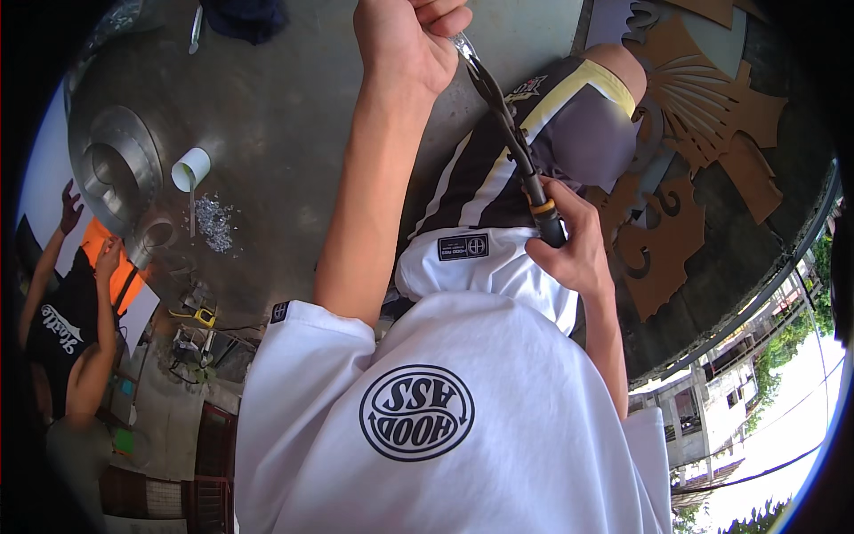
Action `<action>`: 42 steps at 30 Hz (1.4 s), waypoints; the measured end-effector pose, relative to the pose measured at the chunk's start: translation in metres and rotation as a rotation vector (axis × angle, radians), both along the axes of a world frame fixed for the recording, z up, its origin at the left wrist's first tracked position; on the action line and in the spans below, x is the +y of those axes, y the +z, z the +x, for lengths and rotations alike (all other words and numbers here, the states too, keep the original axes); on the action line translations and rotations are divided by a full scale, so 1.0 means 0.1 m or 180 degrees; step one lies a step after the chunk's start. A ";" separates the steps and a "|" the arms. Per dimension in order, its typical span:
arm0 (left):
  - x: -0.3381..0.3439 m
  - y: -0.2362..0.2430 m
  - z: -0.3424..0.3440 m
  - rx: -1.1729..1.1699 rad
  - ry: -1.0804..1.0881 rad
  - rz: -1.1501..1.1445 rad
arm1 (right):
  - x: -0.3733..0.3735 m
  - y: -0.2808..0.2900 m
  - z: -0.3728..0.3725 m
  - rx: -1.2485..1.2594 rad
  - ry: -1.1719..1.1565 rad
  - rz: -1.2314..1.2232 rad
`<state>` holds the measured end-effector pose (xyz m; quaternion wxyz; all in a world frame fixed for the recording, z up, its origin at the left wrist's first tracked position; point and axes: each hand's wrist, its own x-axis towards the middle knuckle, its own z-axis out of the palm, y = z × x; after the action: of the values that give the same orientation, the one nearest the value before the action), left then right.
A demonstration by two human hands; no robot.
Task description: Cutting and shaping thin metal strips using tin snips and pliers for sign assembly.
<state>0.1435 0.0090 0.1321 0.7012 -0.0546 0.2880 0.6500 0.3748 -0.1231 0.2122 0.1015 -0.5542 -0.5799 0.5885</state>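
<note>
I hold one long, dark tool [519,142] slantwise before me; its handle has an orange band, its far end is at a small shiny piece [462,43].

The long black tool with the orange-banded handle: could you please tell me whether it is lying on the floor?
No, the right hand holds the long black tool by its handle, in front of the dark shorts.
</note>
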 end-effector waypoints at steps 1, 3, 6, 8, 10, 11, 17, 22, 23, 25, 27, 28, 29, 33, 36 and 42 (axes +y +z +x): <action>0.01 0.01 -0.01 0.0056 -0.0039 0.0015 | 0.02 0.03 -0.02 -0.0117 0.0015 -0.0123; 0.02 0.04 -0.03 0.0112 -0.0074 0.0029 | 0.01 0.04 -0.07 -0.0234 0.0033 -0.0247; 0.01 0.14 -0.04 0.0325 -0.0074 -0.0119 | -0.06 0.02 -0.13 -0.0305 0.0036 0.0027; 0.00 0.19 -0.08 0.0474 -0.0131 -0.0182 | -0.10 0.01 -0.17 -0.0545 0.0178 0.0216; -0.01 0.29 -0.08 0.0754 -0.0145 -0.0318 | -0.13 0.01 -0.20 -0.0668 0.0237 0.0215; -0.02 0.33 -0.08 0.1035 -0.0161 -0.0454 | -0.16 0.00 -0.23 -0.0778 0.0285 0.0380; 0.02 0.43 -0.08 0.1333 0.0029 -0.1122 | -0.27 -0.13 -0.27 -0.1178 0.0379 0.1037; -0.05 0.26 0.01 0.1160 0.0096 -0.1235 | -0.27 -0.20 -0.09 -0.1594 0.0586 0.1277; -0.07 0.25 0.03 0.1091 0.0110 -0.1235 | -0.26 -0.20 -0.07 -0.1635 0.0612 0.1375; -0.06 0.25 0.08 0.0940 0.0119 -0.1117 | -0.22 -0.18 -0.02 -0.1621 0.0572 0.1376; -0.04 0.24 0.09 0.0802 0.0129 -0.0993 | -0.14 -0.12 0.04 -0.1370 0.0501 0.1240; -0.04 0.22 0.08 0.0553 0.0137 -0.0620 | -0.08 -0.06 0.06 -0.1126 0.0435 0.1102; -0.04 0.22 0.07 0.0310 0.0138 -0.0251 | -0.01 0.00 0.06 -0.1037 0.0404 0.1001; 0.04 0.30 0.06 0.0096 -0.0035 0.0004 | 0.23 0.15 0.25 -0.0371 0.0550 0.0250; 0.10 0.31 0.13 0.0014 -0.0109 -0.0019 | 0.30 0.20 0.28 -0.0312 0.0503 -0.0087; 0.11 0.32 0.16 0.0151 -0.0079 -0.0059 | 0.28 0.21 0.18 -0.0769 0.0529 -0.0257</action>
<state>0.1598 0.0204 0.1645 0.7016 -0.0420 0.3112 0.6396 0.3925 -0.0953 0.2329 -0.0404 -0.5746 -0.6077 0.5467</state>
